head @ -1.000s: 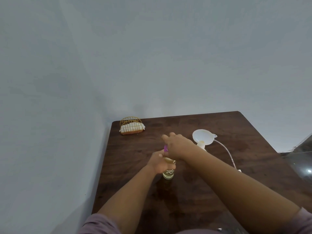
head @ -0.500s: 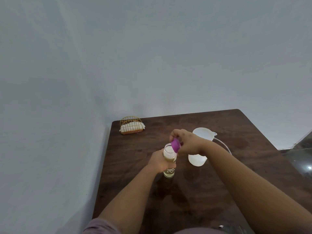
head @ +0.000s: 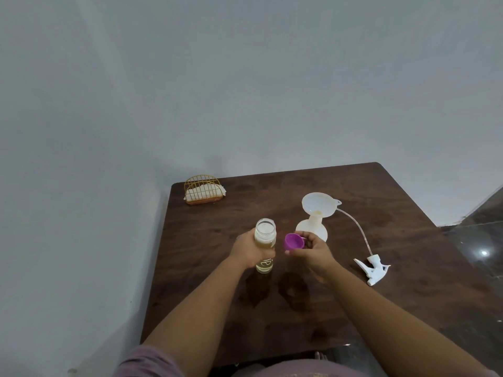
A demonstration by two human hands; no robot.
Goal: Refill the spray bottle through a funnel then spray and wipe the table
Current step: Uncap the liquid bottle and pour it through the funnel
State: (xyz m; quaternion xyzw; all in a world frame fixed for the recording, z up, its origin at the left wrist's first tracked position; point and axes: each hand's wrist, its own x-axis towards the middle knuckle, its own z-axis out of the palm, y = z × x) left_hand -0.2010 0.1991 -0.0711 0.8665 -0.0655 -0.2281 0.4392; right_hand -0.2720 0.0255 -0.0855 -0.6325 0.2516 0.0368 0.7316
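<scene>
One white spray bottle (head: 313,229) stands uncapped near the middle of the dark wooden counter (head: 408,308) with one white funnel (head: 319,204) seated in its neck, and its one trigger head (head: 373,268) with a thin tube lies on the counter to the right, well apart. Just beside the bottle, the left hand (head: 249,250) is wrapped around one clear open bottle (head: 265,244) of yellowish liquid standing upright, while the right hand (head: 310,253) pinches one purple cap (head: 294,241) in its fingertips between the two bottles. One gold wire holder (head: 202,189) of white napkins sits at the far left corner.
</scene>
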